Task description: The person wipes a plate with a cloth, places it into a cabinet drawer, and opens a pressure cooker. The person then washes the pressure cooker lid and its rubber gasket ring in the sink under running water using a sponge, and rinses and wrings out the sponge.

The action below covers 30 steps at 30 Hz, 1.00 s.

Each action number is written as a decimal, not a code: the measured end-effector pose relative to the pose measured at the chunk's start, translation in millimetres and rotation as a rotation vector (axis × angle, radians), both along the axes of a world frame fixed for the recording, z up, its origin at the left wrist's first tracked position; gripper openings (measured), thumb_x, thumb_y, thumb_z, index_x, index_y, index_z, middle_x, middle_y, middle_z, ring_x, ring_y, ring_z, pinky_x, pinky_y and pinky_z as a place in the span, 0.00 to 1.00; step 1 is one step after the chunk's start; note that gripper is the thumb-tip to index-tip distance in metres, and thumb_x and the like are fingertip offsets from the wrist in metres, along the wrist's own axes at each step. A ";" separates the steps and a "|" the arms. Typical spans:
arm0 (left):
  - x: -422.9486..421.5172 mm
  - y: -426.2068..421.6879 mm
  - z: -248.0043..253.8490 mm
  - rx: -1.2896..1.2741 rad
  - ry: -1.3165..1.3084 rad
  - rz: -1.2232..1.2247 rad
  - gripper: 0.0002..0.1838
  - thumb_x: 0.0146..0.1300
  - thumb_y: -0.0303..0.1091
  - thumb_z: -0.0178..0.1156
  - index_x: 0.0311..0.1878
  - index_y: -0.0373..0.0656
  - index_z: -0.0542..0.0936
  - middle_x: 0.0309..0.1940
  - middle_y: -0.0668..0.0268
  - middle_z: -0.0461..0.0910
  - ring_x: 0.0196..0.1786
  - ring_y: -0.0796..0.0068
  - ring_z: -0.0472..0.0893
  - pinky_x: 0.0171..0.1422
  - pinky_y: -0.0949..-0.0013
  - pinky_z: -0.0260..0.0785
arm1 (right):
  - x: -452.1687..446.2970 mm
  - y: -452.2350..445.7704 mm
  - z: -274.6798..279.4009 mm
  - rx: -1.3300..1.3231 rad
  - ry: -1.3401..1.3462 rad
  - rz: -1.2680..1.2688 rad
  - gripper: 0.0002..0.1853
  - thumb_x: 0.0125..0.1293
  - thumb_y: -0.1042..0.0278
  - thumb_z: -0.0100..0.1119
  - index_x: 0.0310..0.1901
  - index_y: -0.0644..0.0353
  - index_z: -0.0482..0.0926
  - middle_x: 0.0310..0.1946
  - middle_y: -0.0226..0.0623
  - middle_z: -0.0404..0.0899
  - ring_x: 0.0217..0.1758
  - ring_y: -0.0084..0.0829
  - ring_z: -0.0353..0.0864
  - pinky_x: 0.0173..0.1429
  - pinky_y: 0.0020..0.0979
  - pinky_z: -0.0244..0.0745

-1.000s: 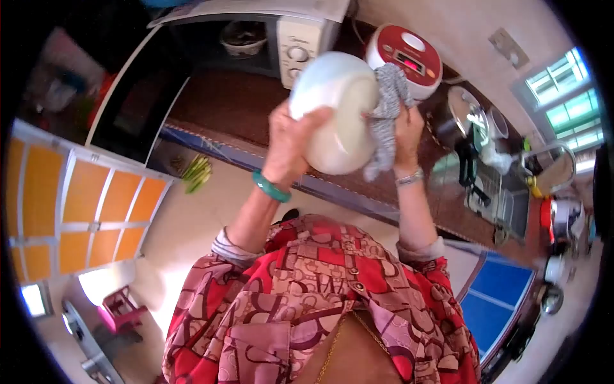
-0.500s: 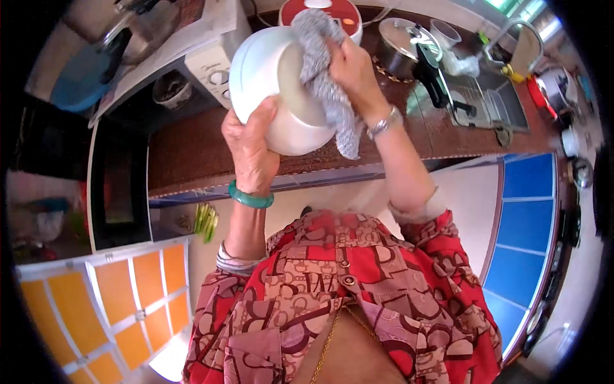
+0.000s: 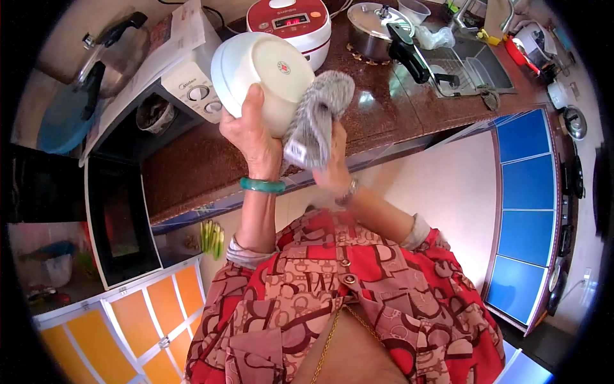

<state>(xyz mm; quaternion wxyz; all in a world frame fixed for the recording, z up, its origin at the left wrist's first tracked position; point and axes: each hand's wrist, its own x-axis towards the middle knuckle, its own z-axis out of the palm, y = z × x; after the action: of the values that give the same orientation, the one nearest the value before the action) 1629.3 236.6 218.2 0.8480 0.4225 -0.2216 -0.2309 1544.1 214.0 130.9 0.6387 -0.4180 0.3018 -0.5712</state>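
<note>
A white bowl (image 3: 272,70) is tilted in the air above the counter, its underside with a small red mark facing me. My left hand (image 3: 256,137) grips its near left side, thumb pressed on the outer wall. A grey cloth (image 3: 313,121) is bunched in my right hand (image 3: 334,160), which presses it against the bowl's right side. Most of my right fingers are hidden behind the cloth.
Behind the bowl stands a red and white rice cooker (image 3: 295,25) with a lit display. A pressure cooker (image 3: 374,35) and the sink (image 3: 476,64) are farther right. To the left, a microwave (image 3: 192,89) has its door (image 3: 121,211) hanging open over the counter's edge.
My right hand and the cloth have come down from the bowl's top to its lower right side. The bowl has turned so its base shows, shifting slightly left.
</note>
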 end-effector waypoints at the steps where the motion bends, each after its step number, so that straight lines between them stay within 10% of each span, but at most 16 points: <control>1: 2.9 0.1 -0.4 0.025 0.005 0.003 0.29 0.49 0.36 0.65 0.53 0.31 0.70 0.45 0.57 0.75 0.44 0.66 0.77 0.48 0.62 0.72 | 4.7 9.9 5.1 0.169 -0.233 0.041 0.17 0.67 0.60 0.46 0.50 0.63 0.71 0.40 0.34 0.76 0.39 0.26 0.77 0.44 0.26 0.74; 3: 4.0 1.8 0.7 0.047 0.010 0.005 0.28 0.49 0.35 0.65 0.53 0.31 0.70 0.45 0.57 0.75 0.44 0.66 0.77 0.48 0.63 0.71 | -11.8 -8.2 10.5 -0.312 0.413 -0.027 0.19 0.70 0.59 0.39 0.50 0.67 0.69 0.43 0.40 0.76 0.46 0.28 0.76 0.51 0.30 0.71; 5: -1.0 12.3 4.6 -0.008 0.032 -0.065 0.20 0.52 0.29 0.63 0.49 0.31 0.74 0.41 0.61 0.78 0.41 0.73 0.77 0.47 0.70 0.69 | -26.2 -24.9 37.6 0.313 -0.470 0.328 0.22 0.69 0.64 0.39 0.62 0.64 0.59 0.62 0.39 0.61 0.63 0.34 0.64 0.65 0.34 0.60; 8: -3.4 24.5 0.8 0.039 -0.100 -0.134 0.17 0.52 0.30 0.64 0.45 0.32 0.77 0.39 0.62 0.80 0.39 0.76 0.77 0.45 0.71 0.69 | -38.6 -63.1 58.5 0.314 -0.489 0.349 0.20 0.66 0.64 0.43 0.57 0.64 0.64 0.61 0.39 0.62 0.63 0.35 0.63 0.66 0.35 0.58; 17: 0.5 33.7 9.9 0.204 -0.466 -0.259 0.12 0.52 0.34 0.66 0.33 0.33 0.81 0.25 0.68 0.80 0.28 0.84 0.75 0.32 0.78 0.68 | -27.9 -74.4 116.9 -0.860 0.562 0.031 0.14 0.57 0.64 0.53 0.42 0.62 0.77 0.58 0.39 0.68 0.64 0.40 0.62 0.68 0.41 0.51; 21: 17.7 34.2 -32.3 0.174 -0.551 -0.402 0.26 0.54 0.35 0.63 0.55 0.37 0.68 0.51 0.60 0.71 0.49 0.72 0.73 0.50 0.69 0.69 | -11.8 -15.0 117.5 -1.337 0.755 0.086 0.13 0.51 0.63 0.59 0.37 0.59 0.82 0.54 0.33 0.72 0.61 0.43 0.65 0.68 0.45 0.48; 24: 16.2 33.1 -33.2 0.127 -0.368 -0.490 0.26 0.55 0.32 0.60 0.57 0.41 0.66 0.52 0.63 0.70 0.52 0.72 0.71 0.53 0.68 0.68 | -12.2 -19.5 101.8 -1.318 0.789 0.160 0.12 0.55 0.65 0.54 0.38 0.60 0.81 0.54 0.32 0.73 0.62 0.40 0.63 0.68 0.43 0.51; 27: 12.2 29.3 -18.9 0.346 -0.371 -0.449 0.08 0.51 0.26 0.62 0.35 0.34 0.80 0.26 0.72 0.78 0.29 0.87 0.74 0.32 0.81 0.66 | -9.4 -64.7 83.2 -0.966 0.630 -0.033 0.10 0.59 0.65 0.52 0.36 0.62 0.79 0.42 0.44 0.77 0.47 0.43 0.74 0.48 0.41 0.67; 30: 10.1 30.6 -14.7 0.262 -0.274 -0.376 0.12 0.51 0.26 0.63 0.38 0.31 0.79 0.32 0.65 0.81 0.31 0.81 0.77 0.35 0.77 0.70 | -25.7 -89.9 54.2 -0.598 0.709 -0.194 0.14 0.65 0.65 0.48 0.35 0.70 0.75 0.27 0.57 0.75 0.29 0.53 0.76 0.31 0.37 0.70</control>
<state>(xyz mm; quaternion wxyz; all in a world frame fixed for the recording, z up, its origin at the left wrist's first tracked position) 1639.4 267.3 203.5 0.6905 0.5073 -0.3772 -0.3516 1518.3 124.0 185.1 0.2917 -0.7227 0.3609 -0.5122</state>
